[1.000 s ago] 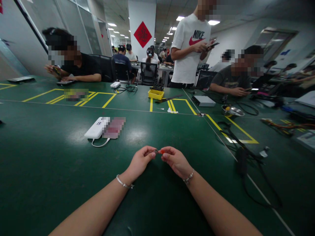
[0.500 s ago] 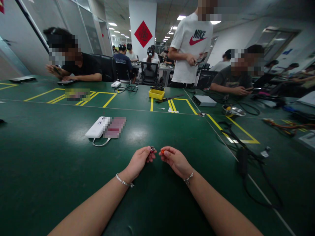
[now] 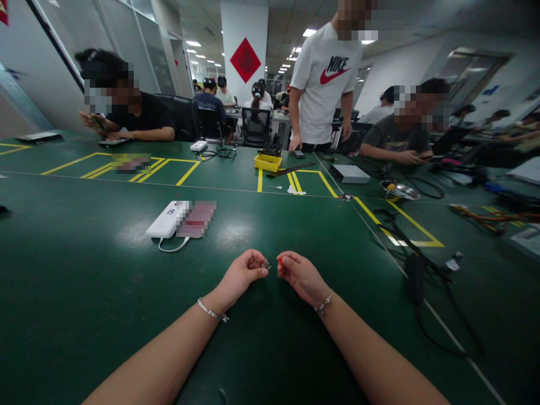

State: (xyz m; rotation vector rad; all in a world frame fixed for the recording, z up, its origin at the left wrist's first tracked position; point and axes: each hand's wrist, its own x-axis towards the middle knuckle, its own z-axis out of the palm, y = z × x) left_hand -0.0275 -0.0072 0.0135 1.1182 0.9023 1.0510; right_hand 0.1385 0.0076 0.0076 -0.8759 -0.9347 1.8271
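Note:
Above the green table point(image 3: 236, 360), my two hands face each other with a narrow gap between the fingertips. My left hand point(image 3: 244, 273) pinches a small metallic piece point(image 3: 265, 264) between thumb and fingers; it is too small to tell its kind. My right hand point(image 3: 301, 275) is closed on a small orange piece point(image 3: 280, 259), mostly covered by the thumb and fingers. The two pieces are apart. Both wrists wear a silver bracelet.
A white power bank point(image 3: 167, 219) marked 15 lies cabled beside a blurred flat object point(image 3: 196, 219) at left. Farther back are a yellow basket point(image 3: 268, 163) and a metal bowl point(image 3: 400, 189). Black cables point(image 3: 415, 278) lie at right. Several people sit or stand around.
My left hand has turned its metallic piece, the thumb now lower and the fingers curled above. My right hand stays nearly still. The standing person has lowered a hand to a phone on the table.

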